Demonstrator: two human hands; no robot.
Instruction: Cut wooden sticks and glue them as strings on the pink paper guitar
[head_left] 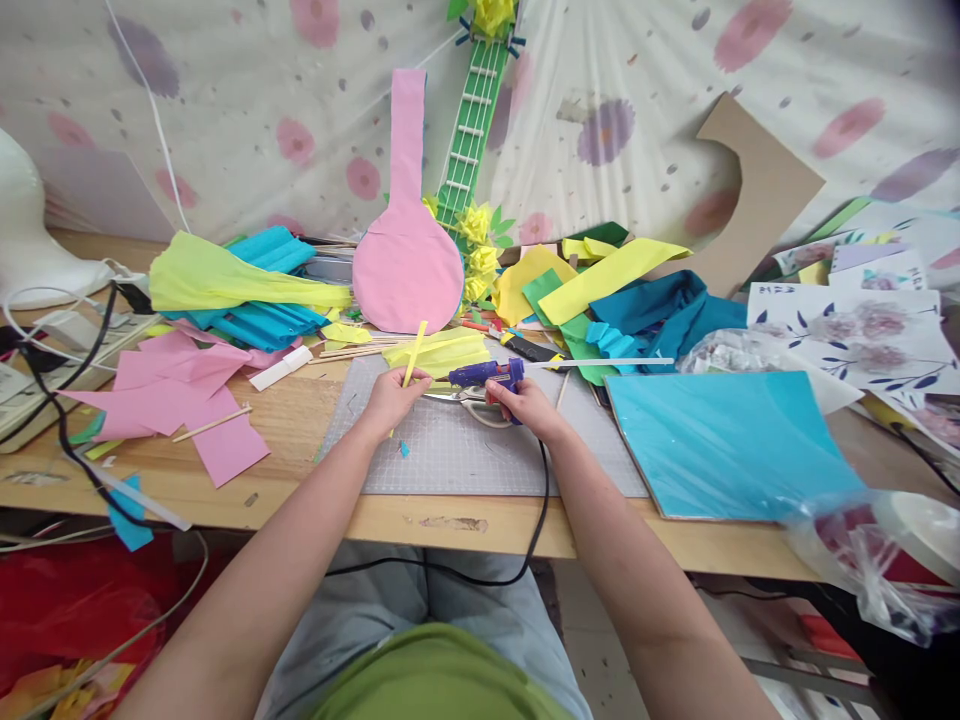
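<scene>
My left hand [396, 402] pinches a narrow yellow paper strip [415, 352] that sticks up above the fingers. In my right hand [526, 408] is a purple hot glue gun [480, 374], its nozzle pointing left toward the strip and a long white glue stick [607, 362] jutting from its back. Whether the nozzle touches the strip I cannot tell. Below the gun lie scissors [486, 412], partly hidden, on the grey cutting mat [450, 470]. Behind my hands stands a pink banjo-shaped piece [409, 265], upright, with a yellow crepe paper piece [439, 350] in front of it.
Pink paper scraps [176, 385] and blue and yellow crepe paper [247, 280] lie left. A box cutter [532, 350] rests behind the gun. A blue sheet pack [731, 440] is at right. The gun's black cord [541, 510] hangs over the table edge. A green instrument neck [472, 130] leans behind.
</scene>
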